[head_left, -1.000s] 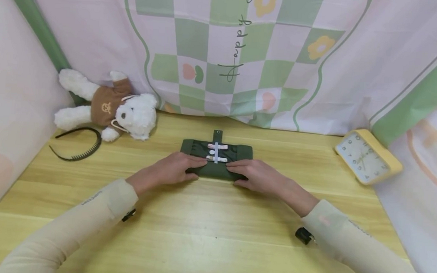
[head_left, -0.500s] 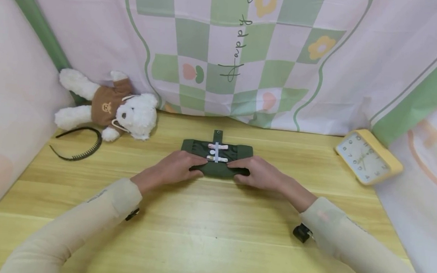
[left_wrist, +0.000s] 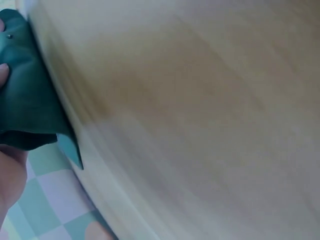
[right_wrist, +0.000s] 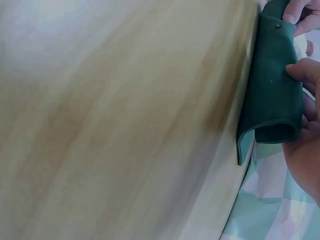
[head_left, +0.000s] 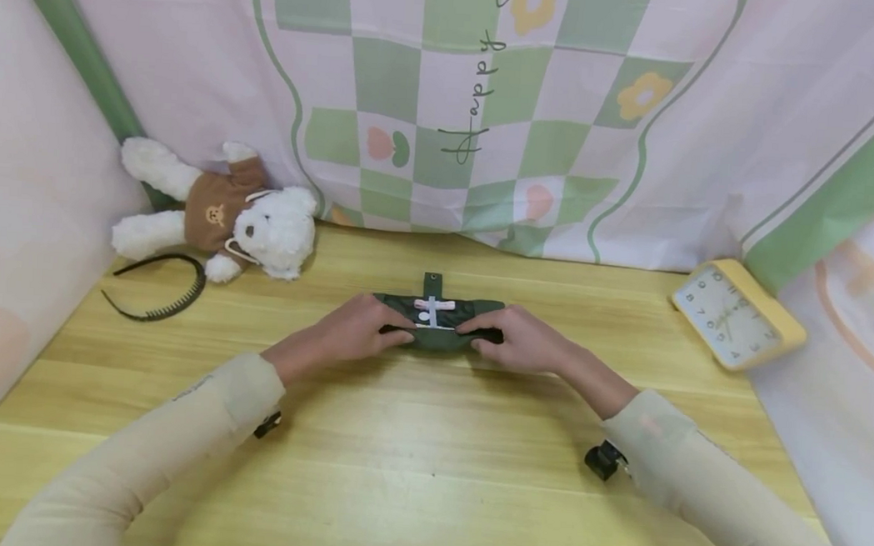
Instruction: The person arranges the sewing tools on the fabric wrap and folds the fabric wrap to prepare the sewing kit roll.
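Note:
A dark green roll-up pouch (head_left: pixel 440 340) lies mid-table in the head view, its near part rolled into a tube. My left hand (head_left: pixel 362 327) grips the roll's left end and my right hand (head_left: pixel 519 338) its right end, thumbs on the near side. Between the hands a pale band (head_left: pixel 432 314) crosses a pink hair clip (head_left: pixel 446 305). A snap tab (head_left: pixel 432 284) points away at the far edge. The right wrist view shows the pouch's hollow rolled end (right_wrist: pixel 275 132), the thumb (right_wrist: pixel 301 70) pressing its outside. Only part of the left hand (left_wrist: pixel 9 177) shows in the left wrist view.
A white plush toy (head_left: pixel 278 230) in a brown top lies at the back left, with a black headband (head_left: pixel 194 291) before it. A yellow clock (head_left: pixel 738 316) leans at the right. Behind the wooden table (head_left: pixel 410 463) hangs a checked cloth (head_left: pixel 455 99).
Both hands have rolled the pouch's near edge farther away over itself, nearly covering the lower white clip. The far edge and snap tab have shifted slightly nearer.

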### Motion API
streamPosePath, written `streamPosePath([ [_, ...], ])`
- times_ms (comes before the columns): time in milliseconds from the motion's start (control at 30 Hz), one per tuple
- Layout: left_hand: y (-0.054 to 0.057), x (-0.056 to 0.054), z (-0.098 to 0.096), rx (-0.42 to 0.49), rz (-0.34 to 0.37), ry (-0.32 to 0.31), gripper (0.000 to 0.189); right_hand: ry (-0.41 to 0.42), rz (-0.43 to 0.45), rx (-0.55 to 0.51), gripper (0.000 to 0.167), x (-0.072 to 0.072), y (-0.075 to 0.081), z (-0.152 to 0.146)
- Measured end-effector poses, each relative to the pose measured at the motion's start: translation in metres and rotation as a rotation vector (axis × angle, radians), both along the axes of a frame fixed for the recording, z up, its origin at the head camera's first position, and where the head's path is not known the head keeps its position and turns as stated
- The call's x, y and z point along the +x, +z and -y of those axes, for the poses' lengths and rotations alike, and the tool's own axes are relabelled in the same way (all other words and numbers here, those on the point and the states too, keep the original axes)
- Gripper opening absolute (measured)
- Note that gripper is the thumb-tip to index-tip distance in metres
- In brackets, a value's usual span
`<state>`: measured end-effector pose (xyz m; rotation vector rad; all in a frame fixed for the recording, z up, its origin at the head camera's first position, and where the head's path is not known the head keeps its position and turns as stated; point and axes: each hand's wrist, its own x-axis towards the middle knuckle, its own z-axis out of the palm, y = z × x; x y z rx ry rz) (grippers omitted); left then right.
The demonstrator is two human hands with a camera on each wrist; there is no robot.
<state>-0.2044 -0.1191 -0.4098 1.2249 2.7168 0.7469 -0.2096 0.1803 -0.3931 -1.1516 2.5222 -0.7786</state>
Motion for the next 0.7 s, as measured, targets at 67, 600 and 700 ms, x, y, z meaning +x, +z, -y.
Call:
streamPosePath([
  [67,0.002,0.000,0.001,0.025,0.056,0.015,0.025,0.000,0.030,-0.019,0.029,-0.001,0.001,-0.001],
  [600,0.003,-0.007,0.008,0.040,0.212,0.128,0.030,-0.035,0.146,-0.059,0.027,-0.014,0.002,0.002],
  [700,0.002,-0.009,0.008,0.031,0.195,0.141,0.030,-0.049,0.132,-0.059,0.027,-0.016,0.000,0.002],
])
